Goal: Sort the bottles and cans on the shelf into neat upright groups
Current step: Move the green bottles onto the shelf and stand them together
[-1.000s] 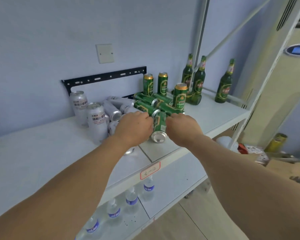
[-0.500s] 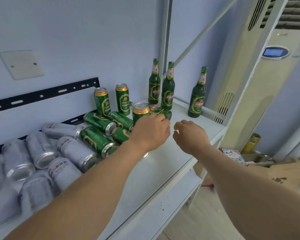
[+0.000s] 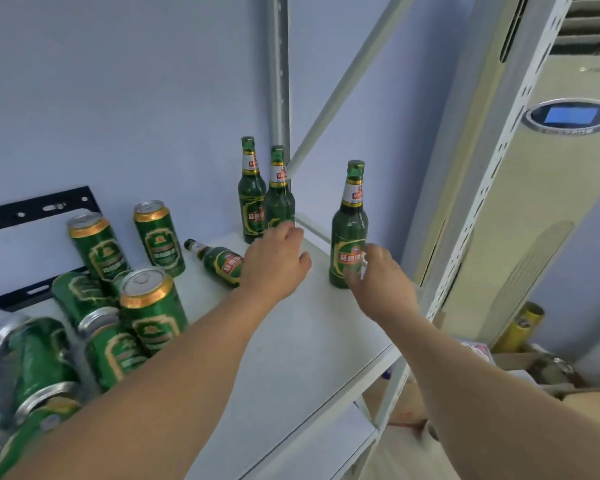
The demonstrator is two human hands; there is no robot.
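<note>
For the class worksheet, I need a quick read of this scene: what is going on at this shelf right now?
A person is tidying green beer bottles and cans on a white shelf. The right hand reaches to the lone upright bottle near the shelf's end, fingers at its lower body. The left hand stretches, fingers open, toward the two upright bottles by the post. One lying bottle is on its side behind that hand. Some green cans stand, others lie in a heap at the left.

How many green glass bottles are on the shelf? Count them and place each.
4. Two bottles stand at the back by the post, one stands alone by the right hand, and one lies on its side behind the left hand. Others may be hidden.
</note>
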